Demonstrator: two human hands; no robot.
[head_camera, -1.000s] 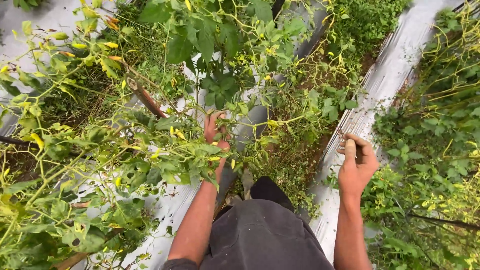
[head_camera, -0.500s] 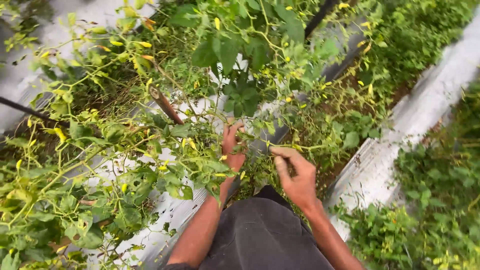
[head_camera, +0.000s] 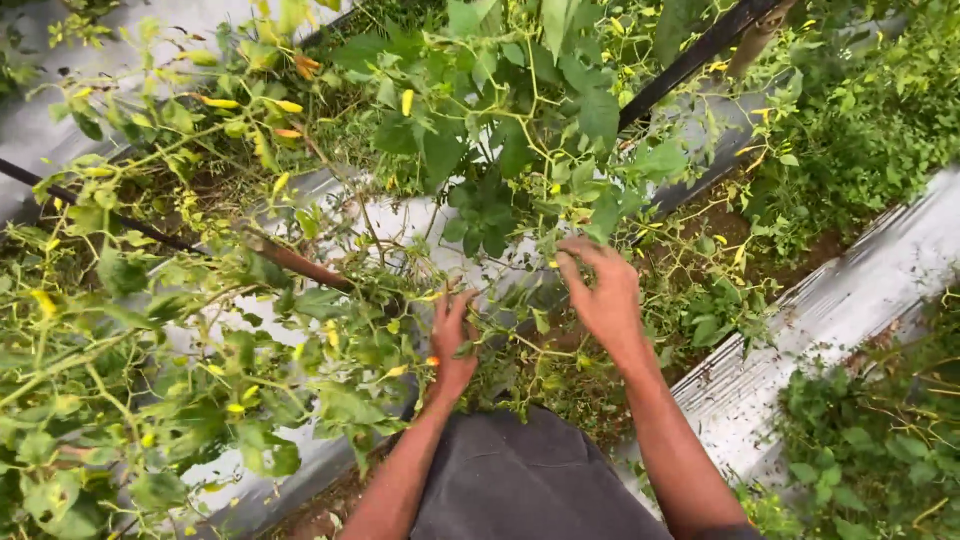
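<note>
A sprawling chili plant (head_camera: 500, 190) with green leaves and small yellow and orange chilies (head_camera: 218, 102) leans over the bed in front of me. My left hand (head_camera: 452, 340) is pushed into its lower branches, fingers wrapped round thin green stems, with a small orange chili (head_camera: 432, 361) beside the palm. My right hand (head_camera: 603, 292) is higher and to the right, fingers curled on a thin stem under the dark leaves. A brown wooden stake (head_camera: 295, 262) runs slantwise through the foliage left of my left hand.
Silver plastic mulch (head_camera: 850, 300) covers the beds on the right and under the plant. A black hose or pipe (head_camera: 690, 60) crosses the upper right. Low weeds (head_camera: 870, 130) fill the furrows. My dark garment (head_camera: 530, 480) is at the bottom.
My right hand has swung from the mulch strip on the right over to the plant and closed on a stem. My left hand stays in the branches. The view has shifted closer.
</note>
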